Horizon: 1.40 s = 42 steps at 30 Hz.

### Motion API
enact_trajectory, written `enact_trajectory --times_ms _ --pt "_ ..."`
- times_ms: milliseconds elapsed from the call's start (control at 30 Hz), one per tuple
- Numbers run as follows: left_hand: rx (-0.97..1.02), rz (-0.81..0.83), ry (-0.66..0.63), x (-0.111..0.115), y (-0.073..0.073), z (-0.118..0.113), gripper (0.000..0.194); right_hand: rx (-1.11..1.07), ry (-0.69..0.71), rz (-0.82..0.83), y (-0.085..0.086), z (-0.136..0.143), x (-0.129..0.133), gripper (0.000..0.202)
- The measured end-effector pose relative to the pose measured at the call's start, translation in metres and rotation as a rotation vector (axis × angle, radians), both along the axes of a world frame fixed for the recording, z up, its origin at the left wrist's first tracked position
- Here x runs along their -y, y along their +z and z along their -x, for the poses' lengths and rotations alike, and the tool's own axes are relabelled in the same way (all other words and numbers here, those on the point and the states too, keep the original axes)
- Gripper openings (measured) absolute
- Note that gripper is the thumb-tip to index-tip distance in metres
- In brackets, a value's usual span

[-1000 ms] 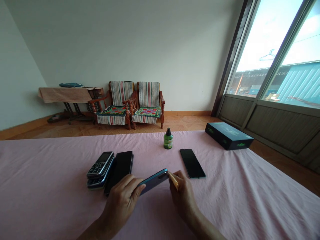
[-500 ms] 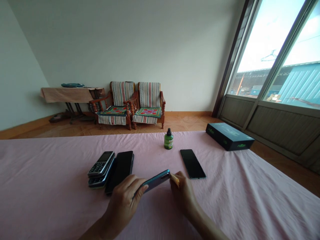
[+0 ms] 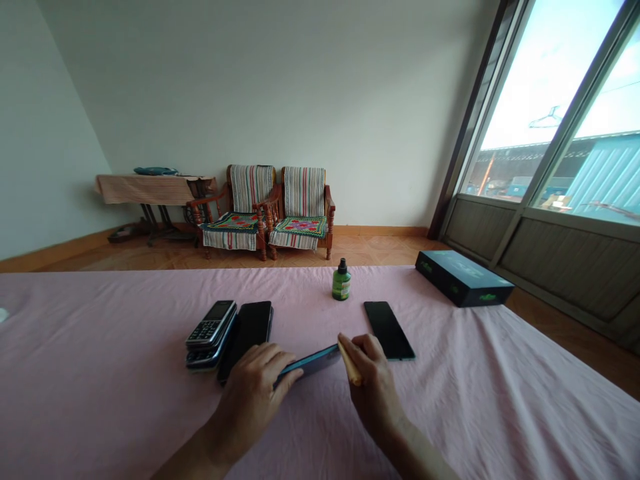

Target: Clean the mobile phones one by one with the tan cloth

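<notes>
Blue phone [image 3: 319,361] turned more edge-on than second ago; its camera patch now out of sight. Left hand [image 3: 254,385] closed on phone's left end, fingers far side, thumb near side. Right hand [image 3: 374,380] pinches yellowish piece [image 3: 350,365], material unclear, at phone's right end. Phone held over pink cloth [image 3: 125,400], between stacked keypad phones [image 3: 212,323] and flat black phone [image 3: 389,330].

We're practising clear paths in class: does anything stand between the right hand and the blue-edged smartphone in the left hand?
Only the yellowish piece, perhaps folded cloth, that the right hand itself holds at the end of the blue-edged smartphone gripped by the left hand. Nothing else visible stands between them.
</notes>
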<state>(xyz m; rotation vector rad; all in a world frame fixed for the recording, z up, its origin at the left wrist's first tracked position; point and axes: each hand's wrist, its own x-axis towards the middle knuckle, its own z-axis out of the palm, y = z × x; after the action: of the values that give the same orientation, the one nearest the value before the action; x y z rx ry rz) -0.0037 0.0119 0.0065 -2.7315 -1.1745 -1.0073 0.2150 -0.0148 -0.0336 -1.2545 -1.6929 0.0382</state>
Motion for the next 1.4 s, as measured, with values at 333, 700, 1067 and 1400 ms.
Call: enact_trajectory --times_ms 333,700,1067,1400 --pt "0.082 0.075 -0.065 0.004 -0.003 -0.001 0.02 0.151 0.228 -0.014 0.008 0.052 0.018 0.07" --pt "0.104 0.03 -0.073 0.002 -0.007 0.001 0.016 0.118 0.093 -0.017 -0.001 0.022 0.01 0.076" --pt "0.102 0.006 -0.068 0.005 -0.003 -0.001 0.021 -0.045 0.0 -0.024 0.003 0.014 0.008 0.053" --pt "0.179 -0.02 -0.034 0.005 -0.011 -0.005 0.024 -0.458 -0.019 0.344 0.004 0.007 -0.012 0.033"
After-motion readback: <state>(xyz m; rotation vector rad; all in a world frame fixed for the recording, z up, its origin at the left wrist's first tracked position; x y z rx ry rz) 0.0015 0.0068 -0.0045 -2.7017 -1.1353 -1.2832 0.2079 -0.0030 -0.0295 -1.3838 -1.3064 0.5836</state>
